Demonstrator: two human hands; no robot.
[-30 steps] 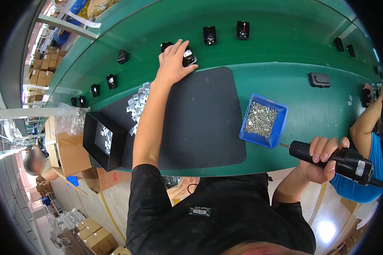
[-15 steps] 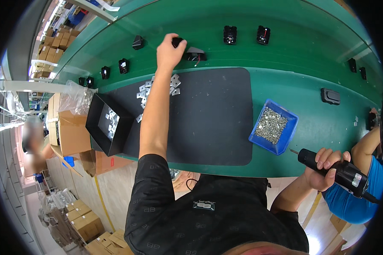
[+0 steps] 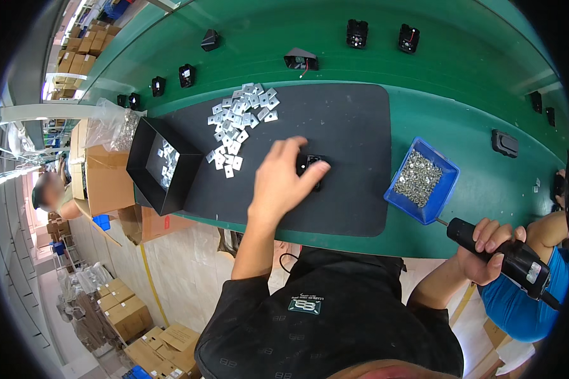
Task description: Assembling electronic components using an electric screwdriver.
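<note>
On the dark mat (image 3: pixel 348 189) lies a small black plastic housing (image 3: pixel 312 160), partly covered by my left hand (image 3: pixel 281 180). The thumb crosses over the housing and the index finger stretches out beyond its far side, so that hand looks open around it. My right hand (image 3: pixel 487 249) is wrapped round a black electric screwdriver (image 3: pixel 518 259), its bit pointing left, close to the near corner of a blue tray (image 3: pixel 452 180) of small screws (image 3: pixel 417 180). Many flat silver metal plates (image 3: pixel 237 117) lie loose on the mat's far left.
A black bin (image 3: pixel 186 174) with more plates stands left, beside a cardboard box (image 3: pixel 110 183) and a plastic bag (image 3: pixel 117 129). Black housings (image 3: pixel 357 33) line the green far strip, one with wires (image 3: pixel 302 60). Another person's blue sleeve (image 3: pixel 531 306) shows at right.
My left hand has come back from the far green strip to the mat, and a black housing now lies under it. My right hand still holds the screwdriver, its bit now nearer the tray.
</note>
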